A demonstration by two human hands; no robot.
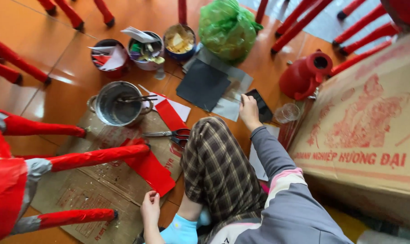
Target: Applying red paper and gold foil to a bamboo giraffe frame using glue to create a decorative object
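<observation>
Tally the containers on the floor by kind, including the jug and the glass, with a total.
Steel pot: 1
Small tubs of scraps: 3
Red jug: 1
Clear glass: 1
Green bag: 1
Total: 7

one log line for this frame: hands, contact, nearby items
left hand: on red paper strip | right hand: touching grey sheets beside black phone | nearby: scissors, steel pot

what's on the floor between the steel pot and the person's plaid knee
In the head view, between the steel pot and the plaid knee lie red-handled scissors and red and white paper sheets.
</observation>
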